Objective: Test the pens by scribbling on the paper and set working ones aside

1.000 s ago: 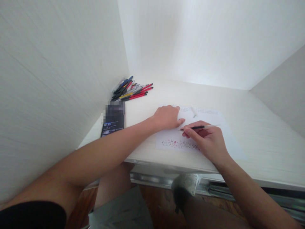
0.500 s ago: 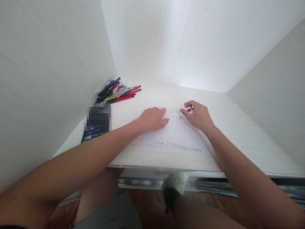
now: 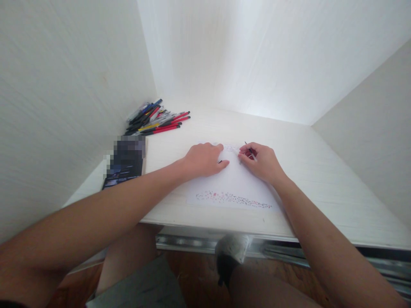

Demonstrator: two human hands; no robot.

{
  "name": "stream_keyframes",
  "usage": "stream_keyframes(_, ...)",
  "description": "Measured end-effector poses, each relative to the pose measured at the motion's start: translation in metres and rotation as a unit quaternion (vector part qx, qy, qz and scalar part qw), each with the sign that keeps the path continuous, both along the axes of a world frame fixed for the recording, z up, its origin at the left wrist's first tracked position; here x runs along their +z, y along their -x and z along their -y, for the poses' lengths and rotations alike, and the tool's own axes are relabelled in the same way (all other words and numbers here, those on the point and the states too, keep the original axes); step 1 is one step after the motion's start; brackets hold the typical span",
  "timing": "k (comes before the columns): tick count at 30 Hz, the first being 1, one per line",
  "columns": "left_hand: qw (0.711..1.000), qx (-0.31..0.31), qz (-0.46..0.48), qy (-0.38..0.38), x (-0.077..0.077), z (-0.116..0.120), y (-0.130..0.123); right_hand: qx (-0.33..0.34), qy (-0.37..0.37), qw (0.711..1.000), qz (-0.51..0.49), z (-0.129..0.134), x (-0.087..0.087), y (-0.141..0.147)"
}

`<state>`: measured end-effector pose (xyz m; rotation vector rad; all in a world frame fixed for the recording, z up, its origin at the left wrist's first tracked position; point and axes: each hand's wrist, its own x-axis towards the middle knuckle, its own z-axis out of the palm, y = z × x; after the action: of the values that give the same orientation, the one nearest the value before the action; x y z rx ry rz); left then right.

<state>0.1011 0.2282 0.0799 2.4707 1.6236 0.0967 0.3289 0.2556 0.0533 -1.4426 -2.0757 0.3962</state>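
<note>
We see the left hand [image 3: 205,160] lying palm-down over the left side of a white sheet of paper [image 3: 221,177], on the worktop [image 3: 334,184]. Its grip is loose, thumb spread from the forefinger; a small dark speck shows beside the thumb, and we cannot tell what it is.

The right hand [image 3: 261,160] is by the sheet's upper right. Its grip is closed around a slim pen [image 3: 251,150], dark end angled up and away, the rest mostly behind the fingers. A small grey piece [image 3: 240,162] sits at these fingertips; whether they touch it we cannot tell.

On the sheet we note faint handwriting [image 3: 229,148] near the far edge, black and red marks [image 3: 233,198] along the near one. Farther left: a heap of pens [image 3: 154,119], then a dark-screened device [image 3: 128,158] just nearer us.
</note>
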Motion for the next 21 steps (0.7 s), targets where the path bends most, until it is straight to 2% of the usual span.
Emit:
stream_keyframes(7,0.999,-0.017,0.026,-0.037,-0.008,0.0,-0.003,0.031,0.007,0.999,-0.01,0.014,-0.006,0.018)
stream_keyframes(11,0.999,-0.021,0.026,-0.041,-0.013,-0.003,-0.004,0.085,0.037,0.994,-0.061,0.019,-0.004,0.021)
stream_keyframes(14,0.998,-0.029,0.025,-0.042,-0.013,-0.003,-0.003,0.109,0.09,0.979,-0.145,0.019,-0.004,0.02)
stream_keyframes(21,0.999,-0.031,0.008,-0.034,-0.007,-0.001,-0.002,0.057,0.177,0.92,-0.345,0.015,-0.006,0.015)
